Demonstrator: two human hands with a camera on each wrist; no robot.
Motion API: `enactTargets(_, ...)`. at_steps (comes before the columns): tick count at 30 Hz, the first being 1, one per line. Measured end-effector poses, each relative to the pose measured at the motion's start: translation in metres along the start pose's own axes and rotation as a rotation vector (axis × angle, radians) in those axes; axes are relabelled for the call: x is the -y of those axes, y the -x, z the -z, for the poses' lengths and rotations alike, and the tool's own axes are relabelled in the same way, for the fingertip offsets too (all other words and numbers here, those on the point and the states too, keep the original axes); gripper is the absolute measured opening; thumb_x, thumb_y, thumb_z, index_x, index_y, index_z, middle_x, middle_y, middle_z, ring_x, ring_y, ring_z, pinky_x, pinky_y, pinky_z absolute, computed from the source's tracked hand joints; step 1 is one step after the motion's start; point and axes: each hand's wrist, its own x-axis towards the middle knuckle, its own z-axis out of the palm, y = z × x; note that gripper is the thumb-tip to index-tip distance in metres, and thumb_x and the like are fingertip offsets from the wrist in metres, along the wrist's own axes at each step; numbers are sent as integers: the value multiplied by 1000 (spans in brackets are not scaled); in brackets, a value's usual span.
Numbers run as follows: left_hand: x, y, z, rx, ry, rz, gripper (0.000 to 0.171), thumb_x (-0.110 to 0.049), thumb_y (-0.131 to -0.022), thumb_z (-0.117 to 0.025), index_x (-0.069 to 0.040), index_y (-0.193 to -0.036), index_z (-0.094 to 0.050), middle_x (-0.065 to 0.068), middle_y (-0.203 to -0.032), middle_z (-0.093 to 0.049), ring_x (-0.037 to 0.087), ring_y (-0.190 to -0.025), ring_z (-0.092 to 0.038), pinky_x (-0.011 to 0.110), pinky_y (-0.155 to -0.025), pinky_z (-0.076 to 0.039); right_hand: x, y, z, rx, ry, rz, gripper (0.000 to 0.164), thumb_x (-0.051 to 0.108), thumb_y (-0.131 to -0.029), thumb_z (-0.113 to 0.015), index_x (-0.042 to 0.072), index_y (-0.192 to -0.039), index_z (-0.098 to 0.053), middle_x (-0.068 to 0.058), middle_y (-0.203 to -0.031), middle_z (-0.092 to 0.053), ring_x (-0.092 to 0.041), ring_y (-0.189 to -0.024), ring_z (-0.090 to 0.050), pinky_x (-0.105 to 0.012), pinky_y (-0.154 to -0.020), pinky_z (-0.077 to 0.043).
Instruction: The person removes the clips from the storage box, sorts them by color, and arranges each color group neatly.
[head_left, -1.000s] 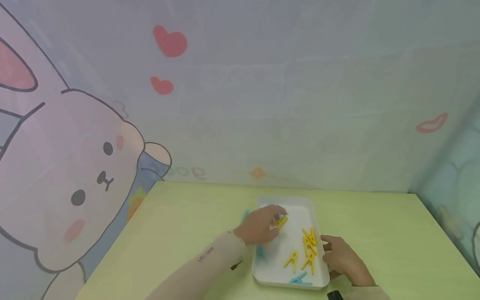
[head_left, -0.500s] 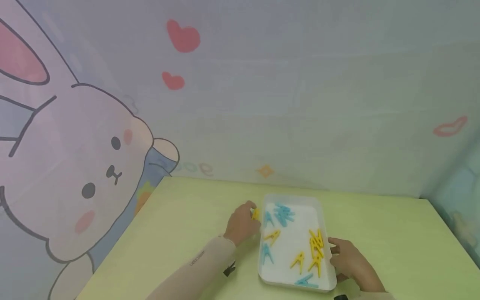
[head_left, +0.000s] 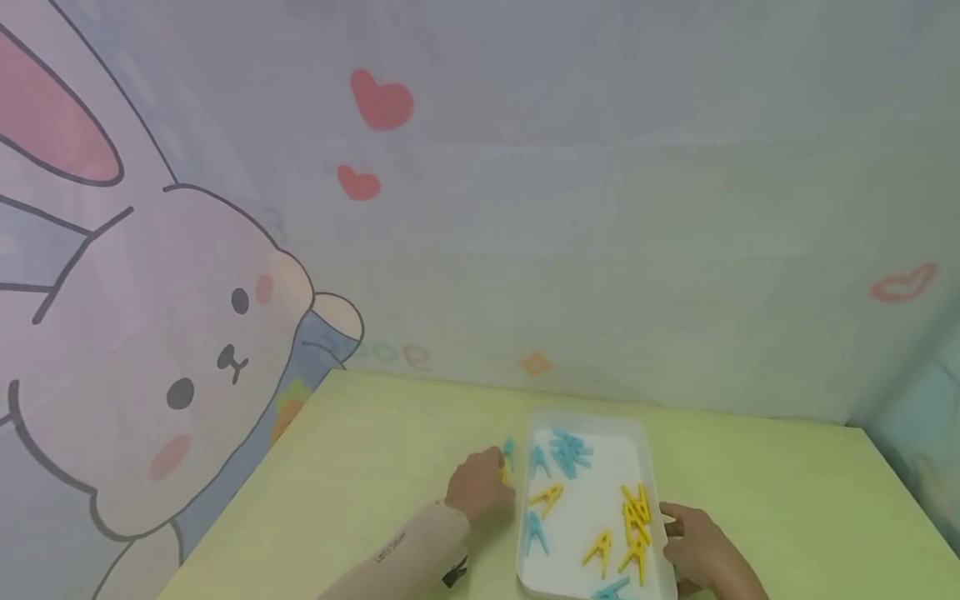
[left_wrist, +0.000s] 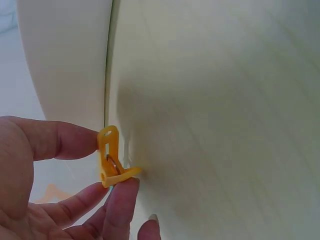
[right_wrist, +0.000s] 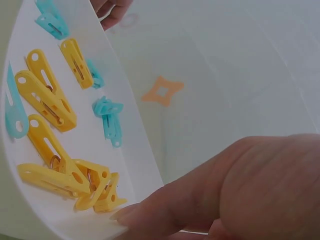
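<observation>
My left hand [head_left: 480, 485] is at the table just left of the white tray [head_left: 587, 423]. Between thumb and fingertips it pinches a yellow clothespin [left_wrist: 111, 159], whose metal spring shows in the left wrist view. A blue clothespin [head_left: 508, 452] stands on the table right beyond that hand. My right hand [head_left: 701, 546] grips the tray's right side, its thumb [right_wrist: 150, 212] on the rim in the right wrist view. Inside the tray, yellow clothespins [head_left: 602, 550] lie mostly along the right, and blue clothespins [head_left: 572, 452] at the far left and down the left side.
The tray rests on a pale green-yellow table [head_left: 405, 425]. Behind it rises a fabric backdrop [head_left: 637, 208] printed with a rabbit [head_left: 150, 333] and hearts. Near the tray's front edge lies another blue clothespin [head_left: 611, 590].
My left hand has carried the yellow clothespin from above the tray leftward, then lowered it beside the tray's left wall. My right hand keeps its grip on the tray. The head view has shifted slightly.
</observation>
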Motion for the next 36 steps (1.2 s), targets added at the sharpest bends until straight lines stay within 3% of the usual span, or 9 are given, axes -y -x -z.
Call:
enactTargets(4, 0, 1, -2, -11, -4, -15, 21, -4, -67, -67, -6, -85, -56, 0, -68, -49, 16, -55, -43, 31, -48, -36, 3, 3, 0, -9, 5, 13, 63, -14, -86, -51, -19, -144, -27, -42, -132, -44, -37, -93, -66, -45, -63, -58)
enactTargets(9, -5, 4, 5, -27, -17, -8, 19, -2, -66, -65, -9, -77, -51, 0, -65, -48, 16, -54, -41, 30, -47, -33, 10, 4, 0, -17, 19, 41, 63, -13, -86, -51, -18, -144, -27, -42, -131, -46, -39, -95, -66, -45, -62, -58)
enactTargets(18, -3, 0, 11, -25, -72, 21, 17, -9, -70, -66, -7, -84, -58, 2, -67, -52, 17, -54, -45, 33, -47, -37, 13, 2, -1, -38, 20, 65, 65, -15, -83, -49, -17, -145, -28, -42, -132, -45, -34, -90, -67, -43, -60, -58)
enactTargets(23, -6, -6, 18, -88, -92, 15, 29, -14, -73, -67, -3, -100, -67, 7, -86, -66, 18, -59, -50, 40, -51, -46, 17, 1, -1, -53, 30, 83, 66, -15, -82, -48, -17, -145, -27, -42, -131, -46, -33, -89, -66, -43, -59, -58)
enactTargets(26, -15, -7, 25, -146, -32, -20, 37, -12, -75, -66, -1, -110, -67, 10, -95, -66, 18, -58, -49, 38, -50, -46, 20, 2, -1, -44, 23, 87, 65, -15, -83, -48, -18, -145, -26, -42, -131, -45, -34, -90, -66, -43, -60, -58)
enactTargets(32, -33, -9, 22, -338, 15, -174, 46, -10, -76, -66, -3, -121, -61, 10, -103, -60, 14, -63, -46, 28, -50, -42, 22, 4, -1, -42, 29, 82, 65, -15, -83, -48, -17, -145, -27, -42, -132, -45, -37, -93, -66, -44, -60, -58)
enactTargets(36, -42, -12, 15, -393, 3, -242, 53, -15, -78, -70, -7, -129, -57, 11, -116, -58, 18, -70, -52, 36, -59, -48, 20, 4, -2, -40, 23, 84, 65, -16, -83, -48, -16, -145, -28, -42, -132, -45, -38, -93, -66, -44, -60, -58)
